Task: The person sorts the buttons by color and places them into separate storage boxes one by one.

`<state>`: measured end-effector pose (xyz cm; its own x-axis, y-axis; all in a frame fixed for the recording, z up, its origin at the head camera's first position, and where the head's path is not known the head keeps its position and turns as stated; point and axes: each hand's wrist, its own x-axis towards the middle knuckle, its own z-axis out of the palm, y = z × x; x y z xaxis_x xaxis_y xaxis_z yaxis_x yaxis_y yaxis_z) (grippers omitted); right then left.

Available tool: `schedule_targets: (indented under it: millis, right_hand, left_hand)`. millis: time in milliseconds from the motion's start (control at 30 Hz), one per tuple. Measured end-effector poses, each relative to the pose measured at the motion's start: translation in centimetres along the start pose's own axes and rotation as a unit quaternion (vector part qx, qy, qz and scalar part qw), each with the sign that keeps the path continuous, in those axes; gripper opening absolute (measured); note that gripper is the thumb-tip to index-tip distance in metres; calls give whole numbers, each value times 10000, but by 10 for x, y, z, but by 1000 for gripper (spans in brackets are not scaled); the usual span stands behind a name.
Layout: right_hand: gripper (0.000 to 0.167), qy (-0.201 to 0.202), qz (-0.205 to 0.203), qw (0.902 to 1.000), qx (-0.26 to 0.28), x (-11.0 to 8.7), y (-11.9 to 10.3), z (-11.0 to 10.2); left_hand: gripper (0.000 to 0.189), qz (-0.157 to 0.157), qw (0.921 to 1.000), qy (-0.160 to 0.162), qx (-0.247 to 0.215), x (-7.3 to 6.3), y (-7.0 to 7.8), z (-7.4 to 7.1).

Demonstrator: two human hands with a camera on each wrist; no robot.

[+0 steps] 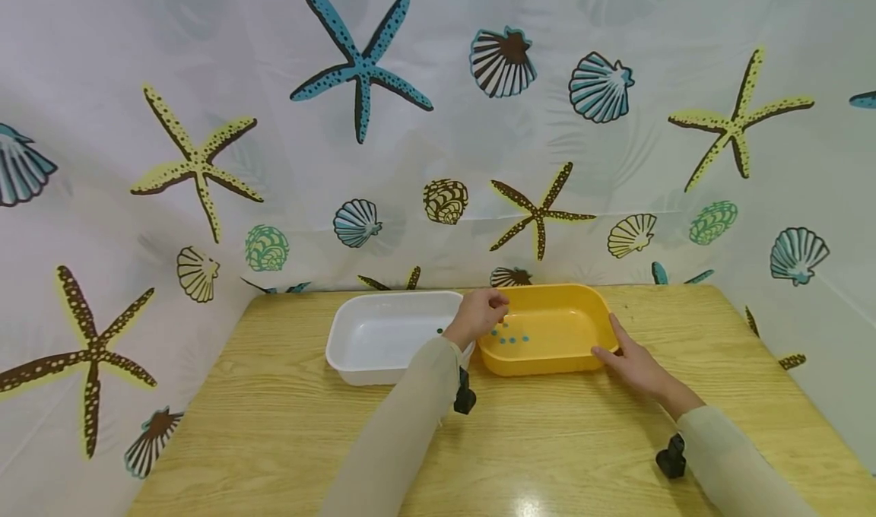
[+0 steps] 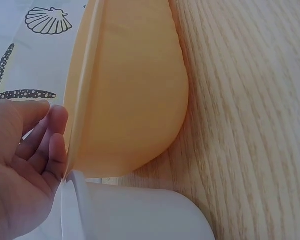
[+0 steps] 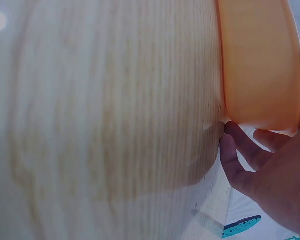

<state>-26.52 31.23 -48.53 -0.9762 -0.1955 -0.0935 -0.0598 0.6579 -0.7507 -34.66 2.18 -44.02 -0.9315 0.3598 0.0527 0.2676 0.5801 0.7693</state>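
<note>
My left hand hangs over the near-touching ends of the two basins, fingers curled and thumb tip close to the index fingertip. In the left wrist view those fingertips overlap the yellow basin's rim; I cannot tell whether they pinch something small. Several small round blue pieces lie on the floor of the yellow basin, towards its left end. My right hand holds this basin at its right end, thumb at the rim and fingers against the outer wall.
A white basin stands to the left, end to end with the yellow one. One small dark piece shows in it near my left wrist. Both basins sit on a wooden table, close to a curtain printed with shells and starfish.
</note>
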Motion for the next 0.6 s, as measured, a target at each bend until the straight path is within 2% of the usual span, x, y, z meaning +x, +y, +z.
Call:
schedule_targets:
  millis: [133, 300, 433, 600]
  right_hand:
    - [84, 1, -8, 10000, -20, 1, -3, 1]
    - [83, 14, -27, 10000, -26, 0, -4, 2]
    - [84, 76, -23, 10000, -46, 0, -2, 2]
    - [84, 131, -27, 9999, -49, -1, -2, 2]
  left_hand:
    - [22, -32, 9999, -40, -150, -3, -1, -4]
    - [23, 6, 9997, -261, 17, -11, -2, -11]
    - [23, 171, 9985, -486, 188, -25, 3, -21]
    - [20, 324, 9970, -645, 292, -44, 3, -33]
